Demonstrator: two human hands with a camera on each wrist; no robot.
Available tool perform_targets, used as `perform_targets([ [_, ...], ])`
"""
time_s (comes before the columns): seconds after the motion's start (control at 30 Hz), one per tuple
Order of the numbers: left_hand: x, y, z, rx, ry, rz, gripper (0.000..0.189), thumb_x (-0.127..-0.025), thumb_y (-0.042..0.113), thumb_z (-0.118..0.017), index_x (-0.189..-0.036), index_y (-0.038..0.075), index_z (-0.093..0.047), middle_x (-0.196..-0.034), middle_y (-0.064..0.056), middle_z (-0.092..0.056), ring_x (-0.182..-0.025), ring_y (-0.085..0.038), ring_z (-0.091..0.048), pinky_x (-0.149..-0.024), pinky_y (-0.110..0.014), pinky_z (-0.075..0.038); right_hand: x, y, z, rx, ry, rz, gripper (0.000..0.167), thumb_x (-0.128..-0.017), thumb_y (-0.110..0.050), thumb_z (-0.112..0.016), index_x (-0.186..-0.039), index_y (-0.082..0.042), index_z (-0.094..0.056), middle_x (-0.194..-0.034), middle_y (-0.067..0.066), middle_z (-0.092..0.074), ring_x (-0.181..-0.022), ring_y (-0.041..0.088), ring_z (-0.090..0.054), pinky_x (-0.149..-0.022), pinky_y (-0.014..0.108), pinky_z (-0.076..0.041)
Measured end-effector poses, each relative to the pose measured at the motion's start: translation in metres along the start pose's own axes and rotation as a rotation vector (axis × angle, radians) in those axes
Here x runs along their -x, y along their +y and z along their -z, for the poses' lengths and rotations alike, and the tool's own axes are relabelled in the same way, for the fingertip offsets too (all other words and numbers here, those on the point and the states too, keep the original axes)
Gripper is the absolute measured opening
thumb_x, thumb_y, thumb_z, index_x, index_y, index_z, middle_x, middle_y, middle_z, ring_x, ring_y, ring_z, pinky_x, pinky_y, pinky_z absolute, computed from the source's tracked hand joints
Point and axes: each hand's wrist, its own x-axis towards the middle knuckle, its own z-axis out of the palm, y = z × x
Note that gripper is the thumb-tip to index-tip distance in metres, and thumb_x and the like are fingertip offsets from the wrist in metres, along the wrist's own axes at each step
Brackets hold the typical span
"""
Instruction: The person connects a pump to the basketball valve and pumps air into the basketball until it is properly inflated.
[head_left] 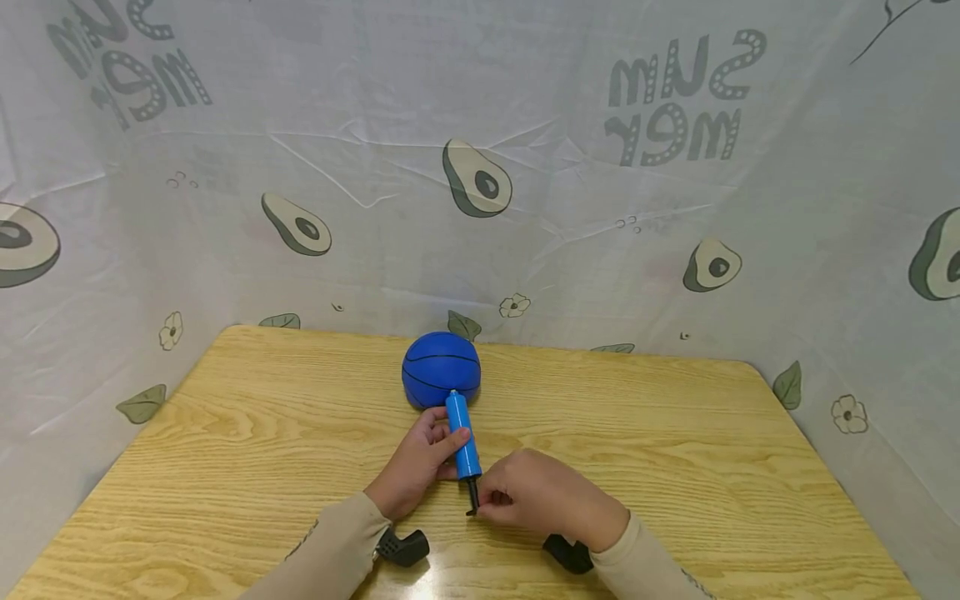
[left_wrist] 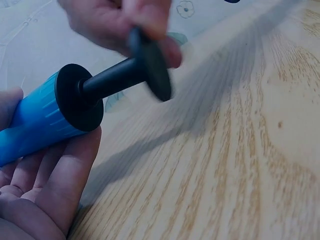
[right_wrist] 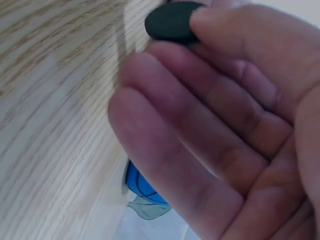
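A blue hand pump (head_left: 468, 458) with a black plunger lies across the fingers of my left hand (head_left: 416, 462), the thumb over its barrel. The left wrist view shows the ribbed blue barrel (left_wrist: 40, 112) in that grip and the black rod partly out. My right hand (head_left: 543, 492) pinches the round black plunger handle (right_wrist: 170, 22) at its edge, between thumb and fingers. Beyond the pump's far end sits a blue ball (head_left: 441, 360) with black lines. The pump's tip overlaps the ball in the head view; I cannot tell whether they touch.
The wood-grain table (head_left: 300, 400) carries all of this. A pale curtain (head_left: 390, 233) printed with avocados, leaves and lettering hangs behind the table and along both sides. Black devices (head_left: 403, 548) sit at both wrists.
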Motion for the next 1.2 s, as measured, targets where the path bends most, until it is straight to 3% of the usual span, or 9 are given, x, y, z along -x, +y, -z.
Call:
perform_targets([
  [0.23, -0.0003, -0.0009, -0.0015, -0.005, -0.005, -0.004, 0.058, -0.106, 0.02, -0.062, -0.15, 0.0, -0.029, -0.109, -0.008, -0.061, -0.094, -0.017, -0.068, -0.078, -0.032, -0.061, 0.0002, 0.0015, 0.0005, 0.009, 0.044, -0.022, 0.012, -0.094, -0.018, -0.079, -0.083, -0.017, -0.075, -0.074, -0.018, -0.062, -0.062, -0.009, -0.047, -0.06, 0.008, -0.043],
  [0.47, 0.0008, -0.0017, -0.0012, 0.0, -0.035, -0.017, 0.056, -0.107, 0.02, -0.061, -0.148, -0.001, -0.029, -0.107, -0.007, -0.061, -0.093, -0.017, -0.068, -0.079, -0.033, -0.061, 0.0019, 0.0018, 0.0025, -0.001, 0.037, 0.032, 0.012, -0.094, -0.015, -0.078, -0.083, -0.017, -0.076, -0.075, -0.017, -0.063, -0.063, -0.009, -0.047, -0.061, 0.008, -0.043],
  [1.2, 0.0007, -0.0015, 0.0029, 0.03, -0.022, -0.018, 0.055, -0.108, 0.023, -0.058, -0.149, -0.001, -0.03, -0.113, -0.007, -0.061, -0.098, -0.018, -0.067, -0.08, -0.035, -0.061, 0.0034, -0.0057, -0.0016, -0.122, -0.208, 0.193, 0.016, -0.097, -0.018, -0.076, -0.081, -0.018, -0.074, -0.07, -0.022, -0.059, -0.063, -0.021, -0.043, -0.06, 0.003, -0.044],
])
